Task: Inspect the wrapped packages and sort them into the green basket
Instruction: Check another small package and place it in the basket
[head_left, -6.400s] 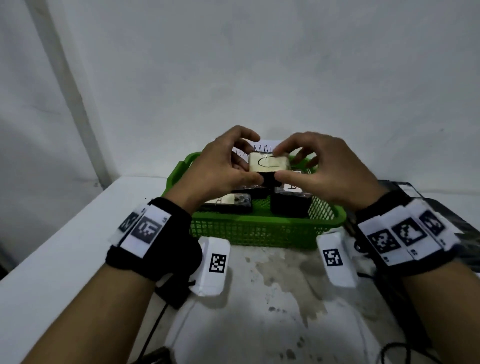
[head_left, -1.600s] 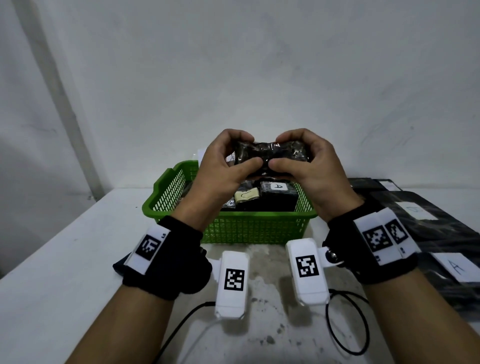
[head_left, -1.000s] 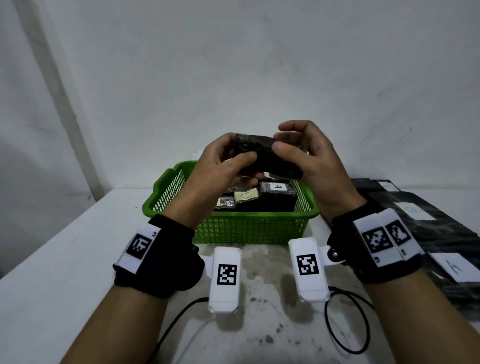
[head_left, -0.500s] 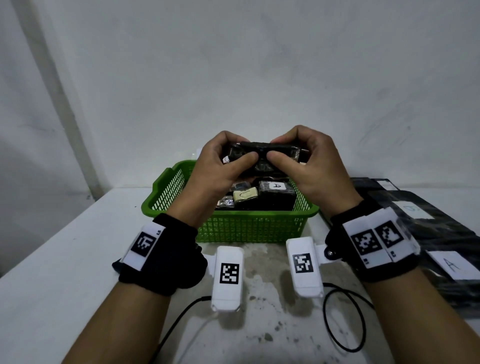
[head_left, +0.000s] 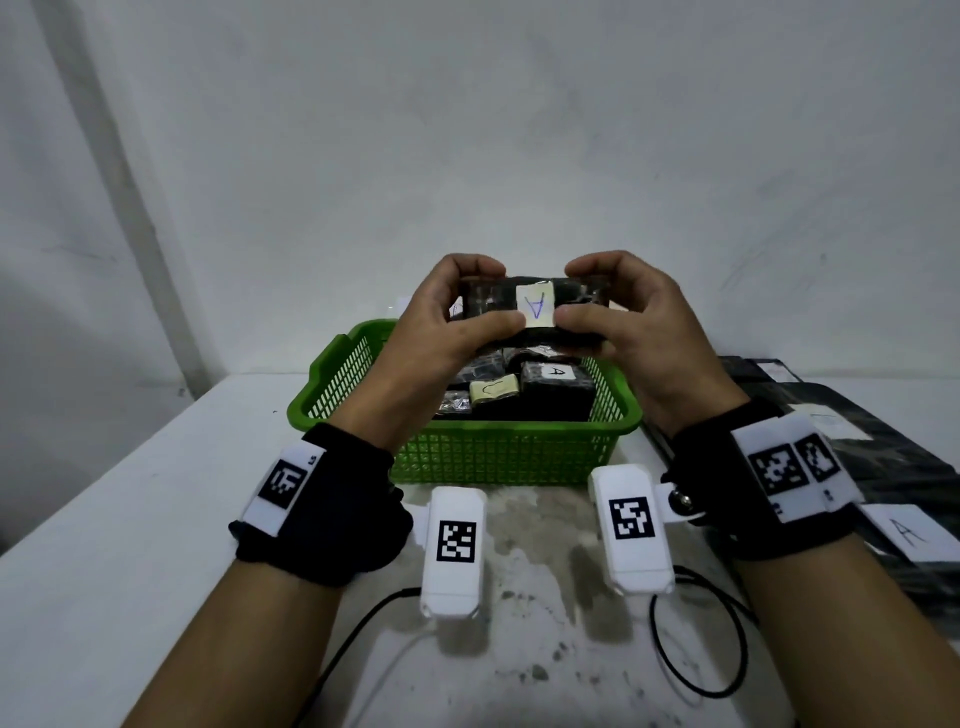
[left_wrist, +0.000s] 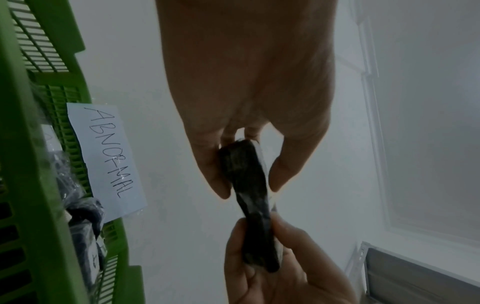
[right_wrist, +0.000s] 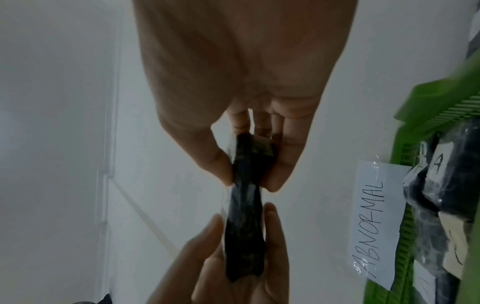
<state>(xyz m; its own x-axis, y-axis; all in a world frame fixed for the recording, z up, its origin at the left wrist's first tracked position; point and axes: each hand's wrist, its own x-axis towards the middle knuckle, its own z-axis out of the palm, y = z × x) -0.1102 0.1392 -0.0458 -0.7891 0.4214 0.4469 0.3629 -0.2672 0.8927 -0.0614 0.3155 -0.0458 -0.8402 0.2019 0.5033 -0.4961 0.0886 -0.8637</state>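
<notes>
A person's two bare hands hold one small, flat package wrapped in black plastic film (head_left: 535, 312) in the air above a green plastic mesh basket (head_left: 467, 447). The left hand (head_left: 447, 322) pinches the package's left end between thumb and curled fingers; the right hand (head_left: 628, 317) pinches its right end the same way. A pale paper label marked with a handwritten "A" (head_left: 535, 306) faces the head camera (the two thumbs press on either side of it). The wrist views show the package edge-on, thin and dark, clamped between thumb and fingertips.

The basket sits on a white table (head_left: 130, 519) against a pale wall. Inside it lie more black-wrapped packages (head_left: 556, 395), one labelled "A". A white paper sign reading "ABNORMAL" (left_wrist: 109, 156) is fixed to the basket's far wall. Flat black bags with white labels (head_left: 857, 467) lie to the right of the basket.
</notes>
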